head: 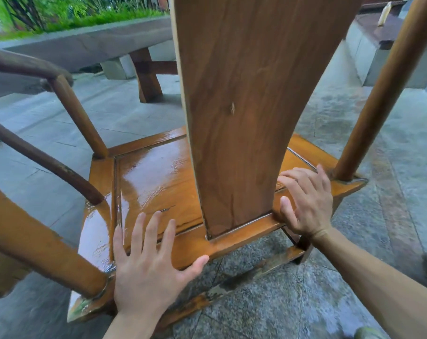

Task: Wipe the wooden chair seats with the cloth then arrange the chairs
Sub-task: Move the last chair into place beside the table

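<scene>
I look down from behind a wooden armchair. Its glossy, wet-looking seat [153, 177] fills the middle of the view, and the broad back splat [234, 113] rises in front of me. My left hand [146, 265] lies flat with spread fingers on the rear left part of the seat frame. My right hand [307, 201] rests with straight fingers on the rear right part of the seat, beside the splat. Neither hand holds anything. No cloth is in view.
The chair's curved armrest rails [51, 162] run along the left and a back post [388, 77] on the right. A wooden bench [144, 72] stands beyond on the grey stone floor [354, 289]. Stone ledges and green plants [60, 13] lie behind.
</scene>
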Demonstrator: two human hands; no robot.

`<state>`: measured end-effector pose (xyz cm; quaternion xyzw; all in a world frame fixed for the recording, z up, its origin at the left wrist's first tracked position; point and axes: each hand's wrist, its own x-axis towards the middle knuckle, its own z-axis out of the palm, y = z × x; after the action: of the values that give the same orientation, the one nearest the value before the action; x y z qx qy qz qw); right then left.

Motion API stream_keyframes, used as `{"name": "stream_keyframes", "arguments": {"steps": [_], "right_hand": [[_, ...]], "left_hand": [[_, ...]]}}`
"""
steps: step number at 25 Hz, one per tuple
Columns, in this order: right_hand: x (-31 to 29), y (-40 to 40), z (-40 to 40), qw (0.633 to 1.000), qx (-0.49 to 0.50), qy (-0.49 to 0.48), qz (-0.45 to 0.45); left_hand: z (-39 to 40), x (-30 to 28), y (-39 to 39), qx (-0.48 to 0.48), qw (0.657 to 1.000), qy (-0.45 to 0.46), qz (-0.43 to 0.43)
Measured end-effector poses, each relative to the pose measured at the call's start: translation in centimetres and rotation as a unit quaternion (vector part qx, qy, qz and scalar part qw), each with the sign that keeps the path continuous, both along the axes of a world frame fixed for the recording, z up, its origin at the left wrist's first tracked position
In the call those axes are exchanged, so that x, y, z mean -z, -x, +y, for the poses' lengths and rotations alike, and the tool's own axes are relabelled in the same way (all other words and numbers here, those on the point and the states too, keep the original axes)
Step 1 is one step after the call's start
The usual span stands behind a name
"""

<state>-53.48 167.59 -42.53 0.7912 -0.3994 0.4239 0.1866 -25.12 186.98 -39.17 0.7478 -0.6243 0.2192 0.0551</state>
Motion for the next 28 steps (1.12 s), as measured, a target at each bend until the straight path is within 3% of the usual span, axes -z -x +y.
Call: {"name": "stream_keyframes", "arguments": {"steps": [7,15,28], "right_hand": [[1.0,0.1,-1.1,0.998,-0.011,0.058,-0.018],[-0.3,0.0,0.4,0.997,0.024,-0.045,0.051],[-0.7,-0.2,1.6,0.992,0.047,-0.110,0.026]], "left_hand": [[-0.9,0.4,0.2,-0.030,0.999,-0.015,0.037],[-0.4,-0.1,0.0,-0.032,0.995,-0.080,0.052],[-1.4,0.6,-0.1,-0.024,0.996,-0.033,0.078]]}}
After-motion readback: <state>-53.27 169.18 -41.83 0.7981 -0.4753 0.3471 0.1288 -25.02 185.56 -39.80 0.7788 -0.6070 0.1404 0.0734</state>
